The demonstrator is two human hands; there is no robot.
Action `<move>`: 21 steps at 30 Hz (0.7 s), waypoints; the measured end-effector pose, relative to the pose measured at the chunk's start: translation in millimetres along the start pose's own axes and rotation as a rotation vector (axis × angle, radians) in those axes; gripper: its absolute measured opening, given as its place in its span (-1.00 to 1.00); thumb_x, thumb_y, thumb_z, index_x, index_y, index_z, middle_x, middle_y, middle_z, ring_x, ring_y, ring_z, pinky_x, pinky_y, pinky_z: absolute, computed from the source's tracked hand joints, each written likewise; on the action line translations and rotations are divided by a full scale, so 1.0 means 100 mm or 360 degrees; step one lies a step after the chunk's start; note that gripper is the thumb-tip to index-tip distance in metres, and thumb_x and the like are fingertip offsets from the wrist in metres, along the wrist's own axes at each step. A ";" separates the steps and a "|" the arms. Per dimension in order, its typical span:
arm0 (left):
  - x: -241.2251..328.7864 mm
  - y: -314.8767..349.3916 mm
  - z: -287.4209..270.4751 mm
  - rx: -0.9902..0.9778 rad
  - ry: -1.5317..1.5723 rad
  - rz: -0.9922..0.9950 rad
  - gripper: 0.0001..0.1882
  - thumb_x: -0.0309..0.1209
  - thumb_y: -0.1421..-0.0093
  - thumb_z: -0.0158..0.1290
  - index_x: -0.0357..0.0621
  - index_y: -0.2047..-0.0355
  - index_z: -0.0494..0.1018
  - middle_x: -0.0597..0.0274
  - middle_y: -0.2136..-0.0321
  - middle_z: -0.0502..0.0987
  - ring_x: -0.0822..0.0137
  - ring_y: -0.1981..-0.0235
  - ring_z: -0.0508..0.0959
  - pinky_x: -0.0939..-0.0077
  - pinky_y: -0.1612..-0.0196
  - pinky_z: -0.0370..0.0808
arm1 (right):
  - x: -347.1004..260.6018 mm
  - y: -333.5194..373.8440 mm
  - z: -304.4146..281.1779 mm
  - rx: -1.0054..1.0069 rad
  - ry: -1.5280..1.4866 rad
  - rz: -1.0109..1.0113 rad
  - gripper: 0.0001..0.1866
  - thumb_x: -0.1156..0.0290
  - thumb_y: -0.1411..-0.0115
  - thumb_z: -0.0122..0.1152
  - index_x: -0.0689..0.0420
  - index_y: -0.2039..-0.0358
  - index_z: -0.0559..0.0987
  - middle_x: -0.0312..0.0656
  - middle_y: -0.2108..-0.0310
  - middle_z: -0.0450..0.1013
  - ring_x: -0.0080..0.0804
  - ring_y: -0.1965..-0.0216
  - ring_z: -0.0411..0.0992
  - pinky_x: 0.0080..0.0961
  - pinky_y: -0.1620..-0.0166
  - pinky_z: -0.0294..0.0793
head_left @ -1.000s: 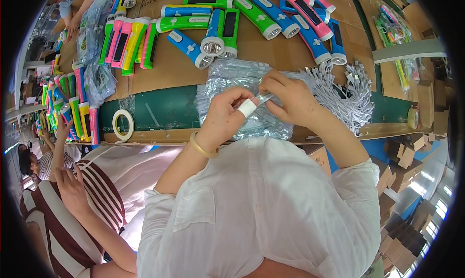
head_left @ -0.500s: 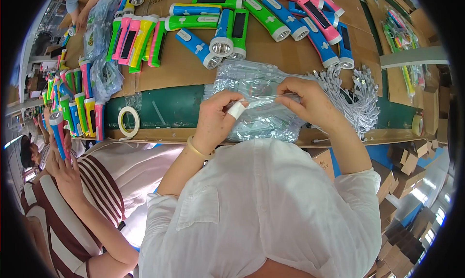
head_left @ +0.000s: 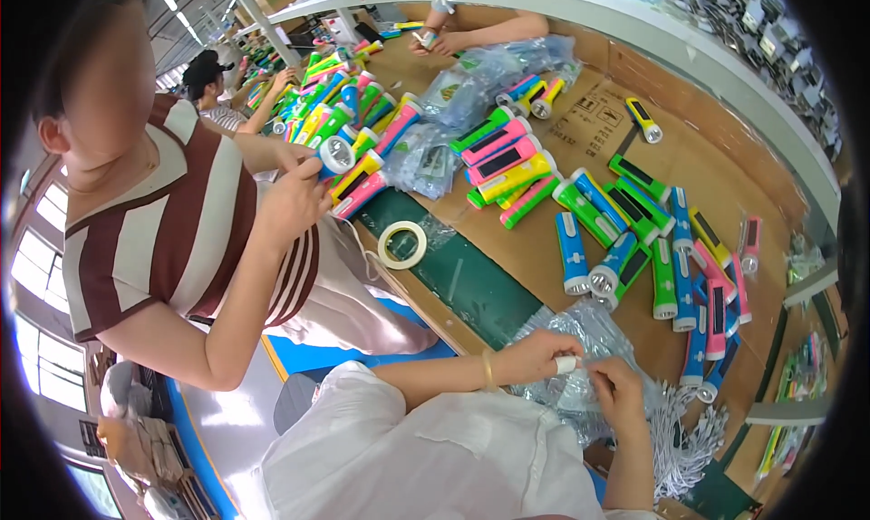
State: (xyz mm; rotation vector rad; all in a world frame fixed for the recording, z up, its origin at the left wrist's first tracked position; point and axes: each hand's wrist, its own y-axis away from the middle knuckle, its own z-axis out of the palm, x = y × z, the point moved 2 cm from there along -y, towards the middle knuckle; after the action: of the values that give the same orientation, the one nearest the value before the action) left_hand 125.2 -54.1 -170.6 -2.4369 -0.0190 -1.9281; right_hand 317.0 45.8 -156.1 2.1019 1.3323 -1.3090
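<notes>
- Two bare hands meet over the clear bags (head_left: 600,324), right of the lower centre of the frame; the pile sits directly under them, presumably to keep the reach short.
- Left hand (head_left: 535,357): half curled, thumb and forefinger brought close, with a white wrap (head_left: 566,364) on one digit, perhaps for grip or to spare the skin.
- Right hand (head_left: 623,393): fingers bent, tips just beside the wrap. From where I stand I can't tell whether either has a bit of thin film pinched; nothing bulky is in them.
- White cables (head_left: 684,447) sprawl at the lower right, near the right hand, so probably kept on that side for it.
- Flashlights (head_left: 664,284) spread across the right of the frame on cardboard (head_left: 566,144), which likely saves them from scuffs; many lens ends face the worker.
- Near the upper centre, another batch (head_left: 507,166) lies side by side, a snug way to stop rolling.
- A tape roll (head_left: 385,246) rests flat on the green bench (head_left: 476,284), left of centre, perhaps within two people's reach.
- At the left, a co-worker's hands (head_left: 299,194) steady a blue flashlight (head_left: 336,155) beside a big heap (head_left: 367,103).
</notes>
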 end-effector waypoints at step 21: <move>0.20 -0.03 0.26 -0.0787 0.0271 0.0534 -0.93 -0.48 -0.23 0.14 -0.18 0.32 0.48 0.13 0.33 0.53 0.11 0.25 0.57 0.30 0.14 0.50 | -0.01 0.47 -0.33 -0.0099 0.0086 0.0345 -0.83 0.54 -0.01 0.39 0.22 0.40 0.55 -0.04 0.44 0.45 -0.06 0.38 0.45 -0.33 0.30 0.45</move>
State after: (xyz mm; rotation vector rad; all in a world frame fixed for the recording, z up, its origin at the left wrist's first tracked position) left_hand 154.6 -50.0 -156.4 -2.3045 0.9090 -2.1574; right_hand 373.4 43.9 -146.6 2.1825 1.1131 -1.1152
